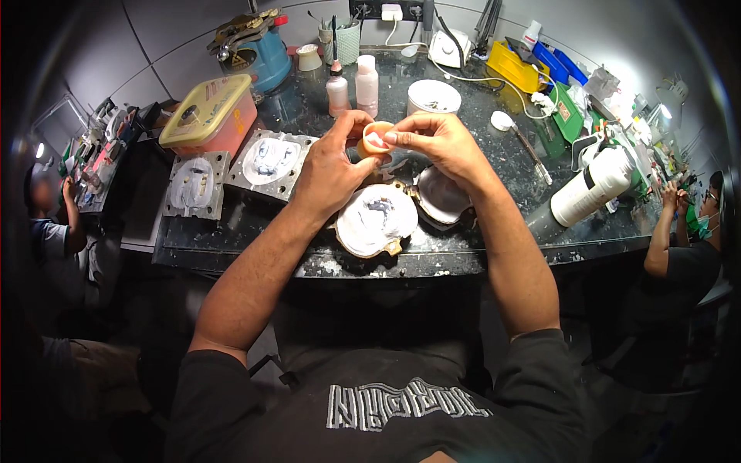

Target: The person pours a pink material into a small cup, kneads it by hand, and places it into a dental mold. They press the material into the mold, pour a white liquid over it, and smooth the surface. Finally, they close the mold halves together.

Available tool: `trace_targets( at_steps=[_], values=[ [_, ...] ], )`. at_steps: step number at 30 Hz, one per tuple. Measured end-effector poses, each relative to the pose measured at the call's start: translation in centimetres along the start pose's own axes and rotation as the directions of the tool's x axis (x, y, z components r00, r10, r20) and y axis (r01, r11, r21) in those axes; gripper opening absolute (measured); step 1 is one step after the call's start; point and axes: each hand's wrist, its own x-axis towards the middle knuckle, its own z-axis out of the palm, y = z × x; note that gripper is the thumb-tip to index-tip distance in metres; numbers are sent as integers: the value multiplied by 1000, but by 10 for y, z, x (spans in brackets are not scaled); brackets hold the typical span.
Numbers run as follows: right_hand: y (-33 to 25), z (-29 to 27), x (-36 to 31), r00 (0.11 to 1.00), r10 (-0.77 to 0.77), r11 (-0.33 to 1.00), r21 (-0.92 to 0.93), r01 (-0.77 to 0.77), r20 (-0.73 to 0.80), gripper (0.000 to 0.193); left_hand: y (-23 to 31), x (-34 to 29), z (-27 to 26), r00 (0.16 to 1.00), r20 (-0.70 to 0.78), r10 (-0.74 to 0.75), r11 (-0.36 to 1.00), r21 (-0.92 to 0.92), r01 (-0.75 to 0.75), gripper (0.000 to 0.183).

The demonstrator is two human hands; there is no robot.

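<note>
A small orange cup [363, 147] with pink and whitish material [376, 140] inside is held over the bench, its mouth tipped toward me. The fingers of my left hand [333, 158] wrap round its left side. At its right rim my right hand [440, 143] is closed in a pinch, the thumb reaching over the mouth by the pink material; what lies between these fingertips is hidden. Below my hands sits a round brass-coloured flask half filled with white plaster [376, 220], a dark shape in its middle. A second plaster-filled flask [442, 197] is partly covered by my right wrist.
Two square metal flasks with plaster [272, 160] [194, 187] stand left, before a yellow-lidded pink box [208, 116]. Behind are two bottles [367, 86] and a white bowl [434, 97]. A large white bottle [590, 187] and brush [532, 158] lie right. People work at both sides.
</note>
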Motion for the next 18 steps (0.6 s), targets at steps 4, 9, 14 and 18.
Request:
trace_targets(
  at_steps=[4, 9, 14, 18],
  values=[
    [-14, 13, -6, 998, -6, 921, -388, -21, -68, 24, 12, -4, 1, 1000, 7, -29, 988, 152, 27, 53],
    [-2, 7, -3, 996, -87, 935, -347, 70, -32, 33, 8, -3, 0, 985, -20, 173, 934, 320, -157, 49],
    [-10, 12, -6, 997, -65, 861, -508, 38, -35, 33, 8, -2, -1, 997, 15, 80, 960, 268, -81, 45],
    [-4, 8, -2, 997, -40, 957, -288, 18, -69, 24, 6, -5, -2, 999, 18, 46, 954, 296, -50, 46]
  ],
)
